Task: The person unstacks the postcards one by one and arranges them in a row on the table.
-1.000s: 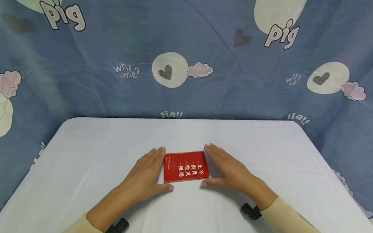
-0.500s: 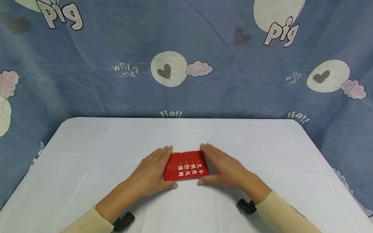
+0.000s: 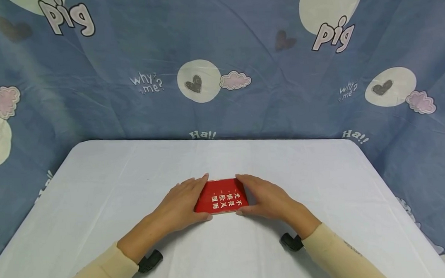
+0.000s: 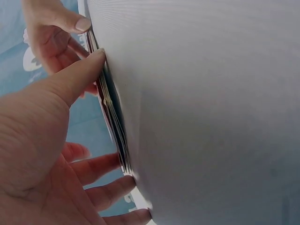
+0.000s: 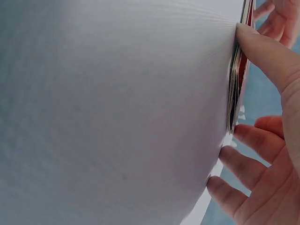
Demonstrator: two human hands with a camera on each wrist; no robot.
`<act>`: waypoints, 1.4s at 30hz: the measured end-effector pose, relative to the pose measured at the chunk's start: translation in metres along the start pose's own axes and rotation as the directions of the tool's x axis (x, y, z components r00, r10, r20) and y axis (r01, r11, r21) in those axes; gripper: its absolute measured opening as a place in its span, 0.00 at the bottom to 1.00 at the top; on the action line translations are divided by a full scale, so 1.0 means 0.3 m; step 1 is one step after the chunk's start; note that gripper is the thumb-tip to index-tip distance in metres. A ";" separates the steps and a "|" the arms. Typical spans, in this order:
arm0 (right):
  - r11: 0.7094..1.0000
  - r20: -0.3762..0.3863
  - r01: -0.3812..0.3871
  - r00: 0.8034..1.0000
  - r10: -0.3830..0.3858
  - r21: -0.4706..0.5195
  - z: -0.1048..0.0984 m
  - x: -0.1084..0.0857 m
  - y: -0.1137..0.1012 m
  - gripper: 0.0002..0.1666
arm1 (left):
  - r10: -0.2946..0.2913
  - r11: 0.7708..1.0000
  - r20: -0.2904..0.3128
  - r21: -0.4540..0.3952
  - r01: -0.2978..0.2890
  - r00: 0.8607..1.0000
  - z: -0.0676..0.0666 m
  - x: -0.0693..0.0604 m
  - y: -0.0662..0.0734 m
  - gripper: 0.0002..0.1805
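A thin red booklet point(image 3: 223, 195) with pale Chinese characters on its cover lies between both hands in the head view. My left hand point(image 3: 180, 204) holds its left end, thumb at the near edge and fingers at the far edge. At the right end my right hand point(image 3: 269, 198) grips it the same way, covering that corner. In the left wrist view the booklet's page edges point(image 4: 108, 101) show as several layers beside the thumb. Layered page edges point(image 5: 236, 77) also appear in the right wrist view, where the thumb touches the near side. Both ends are partly hidden by the hands.
A white-covered table point(image 3: 108, 181) with rounded far corners lies under the hands. Blue printed fabric point(image 3: 265, 104) hangs behind it and at both sides. A black wrist device point(image 3: 150, 260) sits under the left sleeve, and another black device point(image 3: 291, 241) under the right.
Both hands have moved inward: the left hand to the right over the booklet's end, the right hand slightly left. Their thumbs and fingers now hold its ends. The booklet stays in nearly the same place.
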State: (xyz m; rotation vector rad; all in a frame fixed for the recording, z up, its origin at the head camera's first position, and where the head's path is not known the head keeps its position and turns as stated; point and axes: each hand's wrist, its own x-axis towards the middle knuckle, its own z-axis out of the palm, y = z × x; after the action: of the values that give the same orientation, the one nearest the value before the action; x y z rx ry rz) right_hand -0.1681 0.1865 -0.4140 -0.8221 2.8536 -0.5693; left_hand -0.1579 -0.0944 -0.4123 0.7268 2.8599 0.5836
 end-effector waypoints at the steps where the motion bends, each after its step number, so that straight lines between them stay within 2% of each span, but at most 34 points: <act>1: 1.000 0.002 -0.002 1.000 0.002 -0.001 0.000 0.001 -0.001 0.57 | -0.002 1.000 -0.001 0.001 0.002 1.000 0.000 0.000 -0.001 0.59; 11: 0.999 0.013 -0.034 0.999 0.033 0.013 -0.016 -0.006 -0.011 0.56 | 0.017 1.000 -0.019 -0.003 -0.017 1.000 -0.004 -0.004 -0.001 0.56; 18: 0.999 0.003 -0.050 0.999 0.050 0.011 -0.051 0.000 -0.022 0.58 | 0.070 0.998 -0.061 0.005 -0.070 0.996 -0.033 0.002 -0.013 0.55; 22: 1.000 -0.019 -0.028 0.999 0.028 0.014 -0.071 0.013 -0.028 0.56 | 0.051 0.998 -0.049 -0.019 -0.052 0.998 -0.067 0.009 -0.022 0.55; 28: 1.000 -0.012 -0.022 1.000 0.022 0.016 -0.076 0.035 -0.038 0.55 | 0.028 0.999 -0.019 -0.032 -0.028 0.999 -0.104 0.017 -0.033 0.56; 42: 0.998 0.006 -0.053 0.999 0.053 0.016 -0.067 0.070 -0.047 0.54 | -0.003 0.999 0.019 -0.032 0.004 1.000 -0.118 0.037 -0.071 0.56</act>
State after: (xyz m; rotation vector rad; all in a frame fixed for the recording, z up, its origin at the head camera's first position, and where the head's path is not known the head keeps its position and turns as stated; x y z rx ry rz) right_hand -0.1833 0.1707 -0.3904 -0.7416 2.8524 -0.5816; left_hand -0.1847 -0.1182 -0.3887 0.7183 2.8271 0.6176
